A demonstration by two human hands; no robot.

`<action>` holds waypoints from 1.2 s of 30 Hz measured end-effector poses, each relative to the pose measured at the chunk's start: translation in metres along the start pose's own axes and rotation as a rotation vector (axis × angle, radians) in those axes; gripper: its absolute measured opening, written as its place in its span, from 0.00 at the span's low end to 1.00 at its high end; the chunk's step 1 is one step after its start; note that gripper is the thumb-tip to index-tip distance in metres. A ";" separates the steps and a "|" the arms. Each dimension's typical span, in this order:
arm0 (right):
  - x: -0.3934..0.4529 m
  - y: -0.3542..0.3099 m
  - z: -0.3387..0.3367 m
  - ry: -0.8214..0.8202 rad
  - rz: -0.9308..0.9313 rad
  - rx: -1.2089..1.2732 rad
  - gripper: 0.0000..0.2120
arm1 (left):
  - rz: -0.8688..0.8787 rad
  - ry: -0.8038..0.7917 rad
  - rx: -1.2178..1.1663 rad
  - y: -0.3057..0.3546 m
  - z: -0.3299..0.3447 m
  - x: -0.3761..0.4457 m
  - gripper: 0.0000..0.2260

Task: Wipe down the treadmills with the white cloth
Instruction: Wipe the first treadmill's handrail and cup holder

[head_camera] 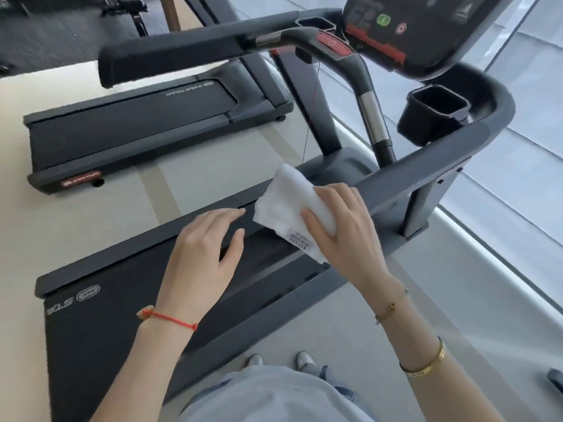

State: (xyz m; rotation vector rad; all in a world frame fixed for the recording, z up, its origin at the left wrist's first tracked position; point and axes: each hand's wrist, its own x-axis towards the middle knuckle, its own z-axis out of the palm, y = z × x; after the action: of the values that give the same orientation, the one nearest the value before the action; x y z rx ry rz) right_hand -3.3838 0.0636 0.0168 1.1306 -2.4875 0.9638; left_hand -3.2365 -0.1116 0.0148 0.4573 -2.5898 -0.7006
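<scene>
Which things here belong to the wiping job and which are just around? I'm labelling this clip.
Part of the job:
white cloth, held in the right hand
near treadmill, its side rail under the cloth
far treadmill
left hand, open, holding nothing

Just around:
cup holder
console
red cord
shoes

gym, pretty clearly | two treadmills side by side: near one (128, 303) with belt logo, second one (146, 129) just past it | console (405, 28) with green and red buttons, padded handrail (182, 56), cup holder (432, 114) | pale floor (91, 226), big window (524, 147) right alongside
</scene>
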 end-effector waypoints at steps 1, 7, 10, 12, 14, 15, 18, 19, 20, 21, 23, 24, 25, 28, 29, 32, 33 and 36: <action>0.001 0.002 -0.001 -0.048 -0.034 0.009 0.18 | -0.041 0.019 0.006 0.003 0.002 -0.002 0.14; 0.013 0.003 -0.013 -0.314 -0.299 -0.166 0.29 | -0.240 0.135 0.061 0.026 0.018 -0.015 0.13; 0.025 0.000 -0.023 -0.456 -0.407 -0.199 0.27 | -0.307 0.197 0.107 0.035 0.024 -0.021 0.12; 0.036 -0.001 -0.026 -0.466 -0.440 -0.249 0.27 | -0.343 0.243 0.127 0.040 0.028 -0.023 0.11; 0.048 0.000 -0.024 -0.436 -0.460 -0.241 0.27 | -0.374 0.278 0.132 0.044 0.031 -0.024 0.10; 0.054 0.002 -0.021 -0.425 -0.472 -0.207 0.24 | -0.382 0.292 0.134 0.045 0.032 -0.023 0.10; 0.058 0.013 -0.004 -0.458 -0.586 -0.133 0.20 | -0.391 0.327 0.141 0.047 0.036 -0.024 0.09; 0.054 0.016 0.001 -0.485 -0.603 -0.102 0.20 | -0.395 0.332 0.144 0.047 0.037 -0.025 0.09; 0.050 0.018 0.005 -0.501 -0.601 -0.070 0.20 | -0.400 0.337 0.143 0.047 0.037 -0.026 0.09; 0.047 0.020 0.008 -0.499 -0.593 -0.047 0.20 | -0.404 0.340 0.140 0.047 0.038 -0.027 0.10; 0.043 0.026 0.009 -0.457 -0.584 -0.035 0.21 | -0.413 0.341 0.142 0.048 0.039 -0.030 0.10; 0.043 0.032 0.007 -0.429 -0.580 -0.035 0.20 | -0.417 0.340 0.144 0.048 0.039 -0.032 0.10; 0.044 0.039 0.005 -0.406 -0.569 -0.039 0.19 | -0.421 0.342 0.141 0.048 0.038 -0.034 0.11; 0.048 0.055 -0.002 -0.364 -0.483 -0.072 0.18 | -0.433 0.343 0.126 0.046 0.034 -0.039 0.11; 0.048 0.053 -0.001 -0.359 -0.453 -0.095 0.18 | -0.437 0.340 0.126 0.045 0.032 -0.041 0.12; 0.043 0.018 0.013 -0.387 -0.437 -0.196 0.23 | -0.452 0.347 0.135 0.040 0.026 -0.050 0.12; 0.040 0.003 0.020 -0.416 -0.460 -0.225 0.24 | -0.453 0.350 0.135 0.038 0.025 -0.053 0.12; 0.032 -0.018 0.034 -0.420 -0.532 -0.230 0.26 | -0.455 0.342 0.106 0.035 0.024 -0.060 0.13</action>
State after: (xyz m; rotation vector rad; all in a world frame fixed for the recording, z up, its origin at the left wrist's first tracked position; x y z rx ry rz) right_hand -3.3904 0.0137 0.0149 1.9235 -2.2870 0.3072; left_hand -3.2034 -0.0492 -0.0033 1.1188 -2.2207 -0.5642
